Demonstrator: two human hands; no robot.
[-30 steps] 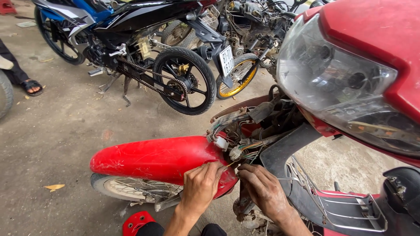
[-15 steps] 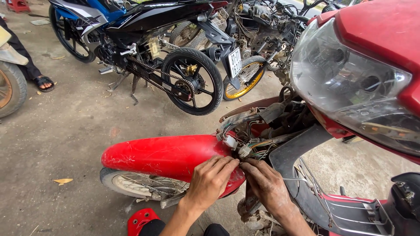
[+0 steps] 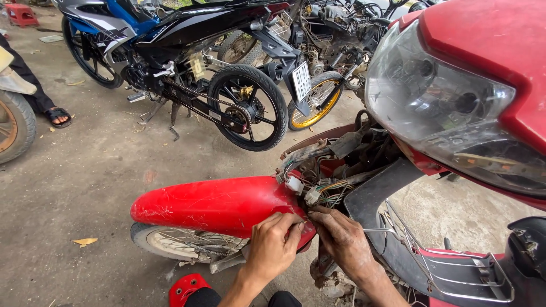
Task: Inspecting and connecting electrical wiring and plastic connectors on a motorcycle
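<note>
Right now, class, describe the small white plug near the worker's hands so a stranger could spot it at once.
Start at the red front mudguard of the red motorbike. At its rear end, above the left hand and right hand, coloured wires spill out. The white connector sits there, the only blocky white piece among thin strands.

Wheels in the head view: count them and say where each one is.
5, maybe more hidden: spoked front wheel under the red fender, black rear wheel, black front wheel, gold-rimmed wheel, tyre at left edge.

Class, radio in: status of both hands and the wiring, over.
Left hand on red front fender. Right hand fingers at wire bundle. Nothing blocking.
</note>
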